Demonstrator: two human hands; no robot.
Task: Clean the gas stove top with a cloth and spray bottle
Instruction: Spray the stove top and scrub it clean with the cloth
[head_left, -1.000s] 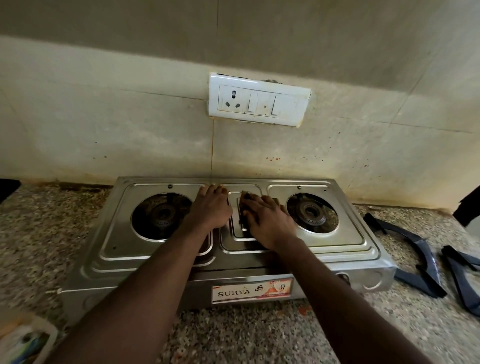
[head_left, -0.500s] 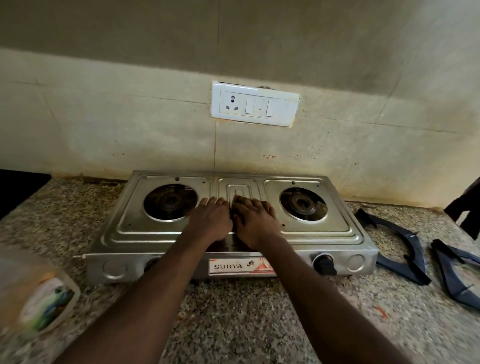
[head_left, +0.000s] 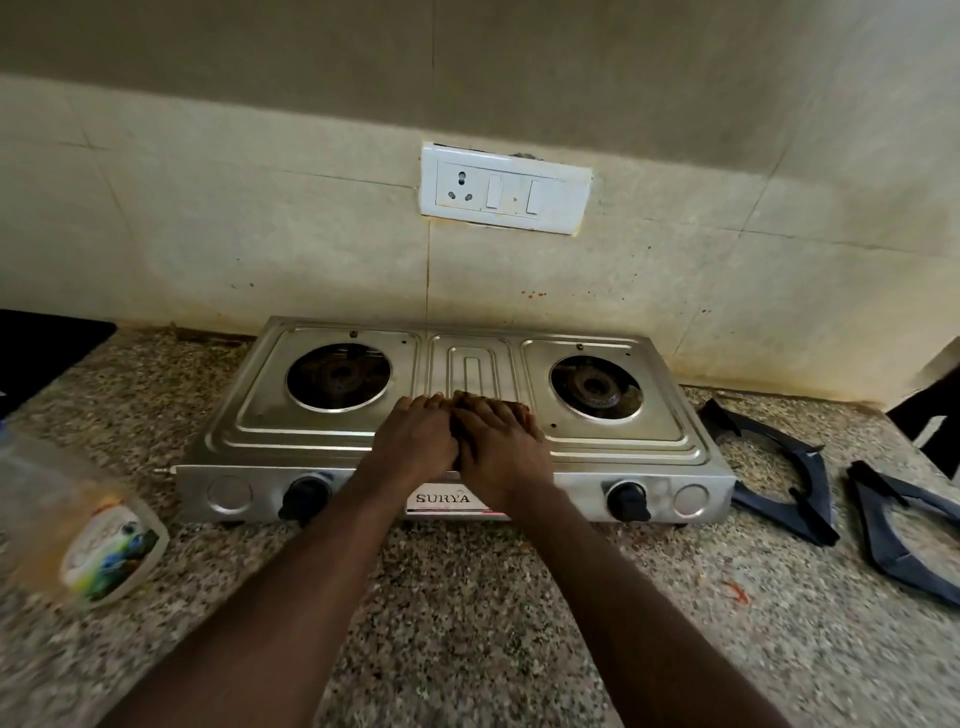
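The stove (head_left: 311, 441) sits on the desk (head_left: 467, 623), long axis left to right, knobs facing the person. The left hand (head_left: 415, 436) and right hand (head_left: 501, 447) press its middle strip side by side, fingers (head_left: 431, 402) straight and flat, pointing at the wall, one burner (head_left: 337, 376) left of them, the other (head_left: 596, 387) right. I cannot tell if a cloth lies beneath

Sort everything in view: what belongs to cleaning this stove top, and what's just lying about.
Job in hand: gas stove; left hand and right hand, flat on its middle panel; two pan supports, off the stove on the counter. No cloth or spray bottle plainly shows.
Lying about: blurred plastic container; wall switchboard.
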